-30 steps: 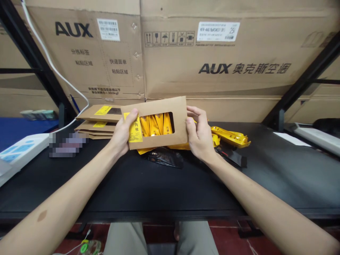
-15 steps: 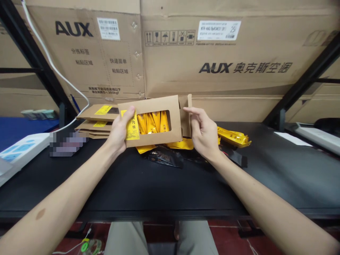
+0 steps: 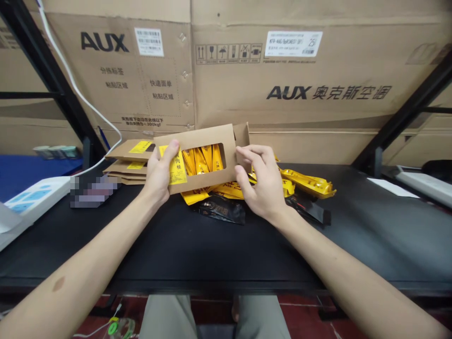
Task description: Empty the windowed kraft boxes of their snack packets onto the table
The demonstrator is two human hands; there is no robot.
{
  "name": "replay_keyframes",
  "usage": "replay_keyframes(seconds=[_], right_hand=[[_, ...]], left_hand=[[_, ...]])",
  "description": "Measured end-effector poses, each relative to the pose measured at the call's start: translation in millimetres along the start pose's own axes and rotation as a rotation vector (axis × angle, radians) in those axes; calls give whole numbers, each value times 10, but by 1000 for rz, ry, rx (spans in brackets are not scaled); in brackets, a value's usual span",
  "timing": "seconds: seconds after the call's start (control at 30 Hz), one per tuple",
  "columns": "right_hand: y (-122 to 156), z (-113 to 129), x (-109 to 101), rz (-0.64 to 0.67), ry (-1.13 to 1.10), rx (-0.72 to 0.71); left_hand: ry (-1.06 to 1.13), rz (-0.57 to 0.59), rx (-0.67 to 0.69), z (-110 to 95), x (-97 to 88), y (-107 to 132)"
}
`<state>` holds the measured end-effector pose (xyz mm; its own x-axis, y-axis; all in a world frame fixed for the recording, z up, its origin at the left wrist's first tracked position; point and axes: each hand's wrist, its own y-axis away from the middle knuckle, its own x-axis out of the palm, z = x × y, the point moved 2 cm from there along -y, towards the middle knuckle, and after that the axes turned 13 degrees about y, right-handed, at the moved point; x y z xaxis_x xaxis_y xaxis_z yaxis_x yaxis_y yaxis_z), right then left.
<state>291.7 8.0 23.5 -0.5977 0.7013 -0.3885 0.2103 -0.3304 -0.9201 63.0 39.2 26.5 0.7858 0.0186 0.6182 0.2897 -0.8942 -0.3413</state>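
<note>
My left hand [image 3: 160,172] is closed around the left end of a brown cardboard box [image 3: 201,134], thumb on the yellow label at its front. Through the box's window several yellow sachets [image 3: 202,160] show standing side by side. At the right end a flap [image 3: 243,133] sticks out. My right hand [image 3: 261,181] is at that end, fingers apart and bent, fingertips at the box's edge and flap. Below and behind the box lie loose yellow sachets [image 3: 196,196] and black sachets [image 3: 222,209], partly hidden by the box and my right hand.
Flattened brown boxes [image 3: 125,172] with yellow labels are stacked at left. A white power strip [image 3: 35,197] and cable lie farther left. More yellow packets [image 3: 309,183] and a white paper [image 3: 392,187] are to the right. Large cartons [image 3: 233,103] stand behind the black table [image 3: 197,254].
My right hand has moved slightly left and its fingers have spread at the box's open end. The flap there has swung inward. My left hand still grips the box.
</note>
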Motion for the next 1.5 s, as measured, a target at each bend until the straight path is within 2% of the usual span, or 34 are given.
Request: replay_keyframes(seconds=[0.17, 0.3, 0.47, 0.6, 0.83, 1.27, 1.5], right_hand=[[32, 57, 61, 118, -151, 217], [41, 52, 62, 204, -167, 315], [14, 34, 26, 132, -179, 316], [1, -15, 18, 48, -187, 330], [-14, -110, 12, -45, -231, 380], [-11, -108, -15, -38, -200, 344], [-5, -129, -16, -33, -175, 359]], left_hand=[[-22, 54, -19, 31, 33, 65], [-60, 97, -61, 47, 52, 114], [-107, 197, -98, 41, 66, 106], [-117, 220, -110, 35, 40, 69], [-94, 319, -279, 16, 20, 57], [-111, 284, -257, -27, -24, 24], [-99, 301, -239, -26, -23, 25]])
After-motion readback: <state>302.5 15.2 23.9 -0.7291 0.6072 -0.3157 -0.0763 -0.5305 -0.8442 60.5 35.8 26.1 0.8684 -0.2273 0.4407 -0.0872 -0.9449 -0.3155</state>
